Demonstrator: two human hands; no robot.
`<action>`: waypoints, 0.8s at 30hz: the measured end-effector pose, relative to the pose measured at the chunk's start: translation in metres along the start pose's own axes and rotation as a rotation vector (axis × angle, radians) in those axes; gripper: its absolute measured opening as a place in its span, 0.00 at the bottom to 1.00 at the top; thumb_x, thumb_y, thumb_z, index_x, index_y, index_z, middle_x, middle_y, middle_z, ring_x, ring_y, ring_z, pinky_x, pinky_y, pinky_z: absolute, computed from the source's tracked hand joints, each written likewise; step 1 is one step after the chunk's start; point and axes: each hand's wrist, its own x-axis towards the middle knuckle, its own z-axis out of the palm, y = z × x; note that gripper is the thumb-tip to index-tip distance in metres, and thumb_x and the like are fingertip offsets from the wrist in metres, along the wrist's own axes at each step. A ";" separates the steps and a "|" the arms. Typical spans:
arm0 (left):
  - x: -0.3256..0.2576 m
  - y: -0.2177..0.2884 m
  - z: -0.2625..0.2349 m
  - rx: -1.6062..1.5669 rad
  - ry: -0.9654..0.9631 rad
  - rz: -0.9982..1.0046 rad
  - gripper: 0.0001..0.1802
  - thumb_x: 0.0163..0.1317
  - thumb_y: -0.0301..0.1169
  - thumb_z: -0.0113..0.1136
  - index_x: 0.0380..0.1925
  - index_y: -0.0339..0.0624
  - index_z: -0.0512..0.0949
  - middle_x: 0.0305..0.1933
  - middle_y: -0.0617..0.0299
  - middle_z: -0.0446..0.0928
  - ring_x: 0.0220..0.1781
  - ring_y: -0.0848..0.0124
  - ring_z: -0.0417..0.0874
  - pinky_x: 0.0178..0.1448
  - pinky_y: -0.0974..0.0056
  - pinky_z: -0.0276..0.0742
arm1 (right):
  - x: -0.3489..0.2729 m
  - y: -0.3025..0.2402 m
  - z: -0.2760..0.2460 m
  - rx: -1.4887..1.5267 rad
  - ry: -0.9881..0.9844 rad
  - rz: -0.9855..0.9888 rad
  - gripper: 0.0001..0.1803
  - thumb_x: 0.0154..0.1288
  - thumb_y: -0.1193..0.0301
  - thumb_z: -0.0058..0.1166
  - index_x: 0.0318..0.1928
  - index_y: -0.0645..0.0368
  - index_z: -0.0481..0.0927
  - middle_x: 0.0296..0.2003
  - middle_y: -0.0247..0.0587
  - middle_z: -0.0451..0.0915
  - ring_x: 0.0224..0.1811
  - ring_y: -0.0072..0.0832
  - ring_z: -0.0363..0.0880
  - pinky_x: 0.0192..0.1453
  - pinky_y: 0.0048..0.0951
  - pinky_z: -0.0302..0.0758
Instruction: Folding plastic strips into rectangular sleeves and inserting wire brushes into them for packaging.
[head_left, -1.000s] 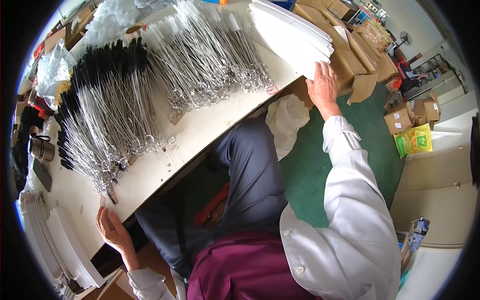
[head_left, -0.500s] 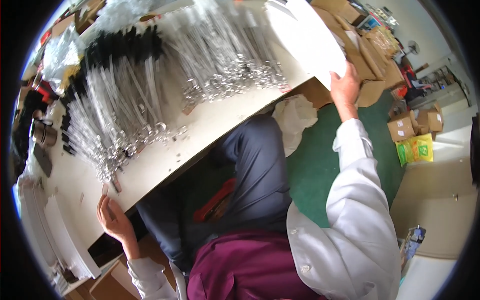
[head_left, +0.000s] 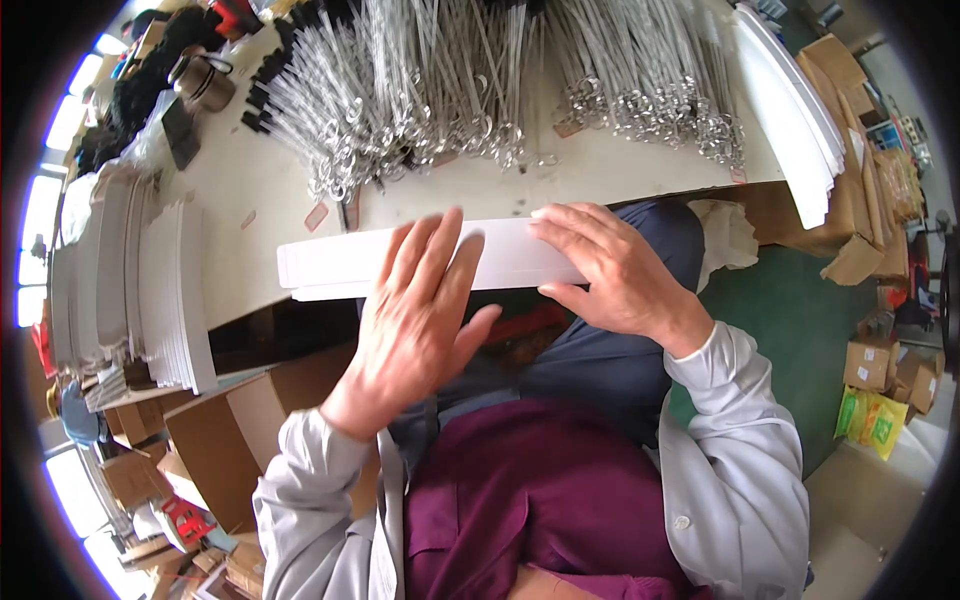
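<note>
A long, narrow white paper box [head_left: 335, 262] lies crosswise at the table's near edge, in front of my body. My right hand [head_left: 625, 270] spans its right part, fingertips on the far side and thumb at the near edge. Over its middle is my left hand [head_left: 420, 320], fingers spread and slightly blurred; whether it touches the box I cannot tell. Beyond the box lie many thin clear strips with shiny metal rings and clasps [head_left: 380, 150] in a fanned bundle, with a second bundle [head_left: 660, 100] to its right.
White paper pieces are stacked at the table's right end [head_left: 795, 110]. More long white boxes [head_left: 175, 290] stand packed at the left. A metal mug [head_left: 203, 82] and a dark flat object [head_left: 180, 133] sit far left. Cardboard boxes [head_left: 235, 440] are below left and at right.
My right hand has come from the right-hand white stack to the table edge before me, where the white box now lies. My left hand has moved rightward over it. The view has shifted left.
</note>
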 end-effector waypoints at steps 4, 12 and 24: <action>0.004 -0.020 0.021 -0.033 -0.094 0.007 0.43 0.53 0.35 0.75 0.68 0.28 0.68 0.66 0.39 0.74 0.68 0.43 0.74 0.75 0.45 0.67 | 0.017 -0.012 0.019 -0.005 -0.038 -0.078 0.33 0.51 0.73 0.74 0.60 0.67 0.80 0.63 0.49 0.78 0.65 0.47 0.77 0.72 0.45 0.73; 0.005 -0.031 0.029 -0.046 -0.138 -0.144 0.40 0.50 0.32 0.76 0.63 0.33 0.72 0.55 0.46 0.78 0.57 0.49 0.81 0.60 0.50 0.79 | 0.029 -0.013 0.028 -0.069 0.035 -0.106 0.31 0.53 0.72 0.73 0.58 0.66 0.80 0.61 0.48 0.78 0.65 0.45 0.75 0.71 0.43 0.73; 0.002 -0.037 0.041 0.189 0.001 -0.044 0.33 0.51 0.28 0.70 0.58 0.30 0.73 0.47 0.51 0.76 0.47 0.56 0.81 0.53 0.55 0.80 | 0.012 -0.032 0.066 0.168 0.315 0.335 0.25 0.61 0.71 0.71 0.58 0.67 0.80 0.49 0.51 0.81 0.47 0.42 0.82 0.52 0.39 0.80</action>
